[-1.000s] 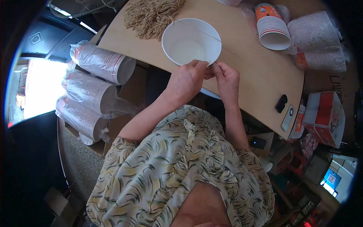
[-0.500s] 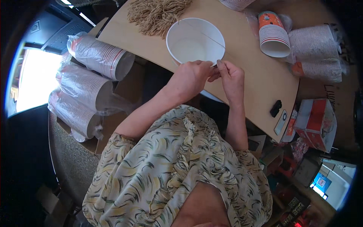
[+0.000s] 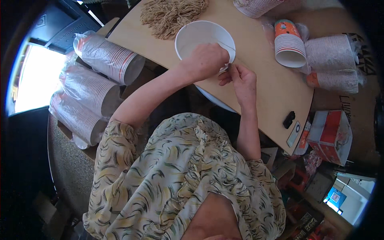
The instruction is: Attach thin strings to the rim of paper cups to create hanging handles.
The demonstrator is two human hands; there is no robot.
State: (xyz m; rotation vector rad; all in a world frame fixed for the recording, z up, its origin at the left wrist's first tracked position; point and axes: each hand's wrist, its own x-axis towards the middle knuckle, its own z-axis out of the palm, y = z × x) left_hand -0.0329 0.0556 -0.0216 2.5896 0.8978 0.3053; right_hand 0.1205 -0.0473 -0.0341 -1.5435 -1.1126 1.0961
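Observation:
A large white paper tub [image 3: 186, 43] stands at the table's near edge, its mouth tilted toward me. My left hand [image 3: 210, 61] is over the near right of its mouth with fingers curled; the back of the hand hides what they hold. Close beside it, my right hand [image 3: 243, 82] pinches thumb and forefinger together at the tub's near right rim. A thin strand shows faintly by the rim near my left hand. Whatever lies between the fingertips is too small to name. Beyond the tub lies a heap of tan strings [image 3: 172, 16].
Plastic-wrapped stacks of paper tubs lie at left [image 3: 106, 56] and right [image 3: 328, 54]. An orange-topped stack [image 3: 290, 44] rests on the table [image 3: 276, 100]. At the table's right corner are a small black object [image 3: 289, 119] and a pale flat item [image 3: 293, 133], beside a red-and-white carton [image 3: 326, 134].
My left hand has moved up and over the tub's mouth, its elbow swinging outward. My right hand stays at the rim, nearly in place.

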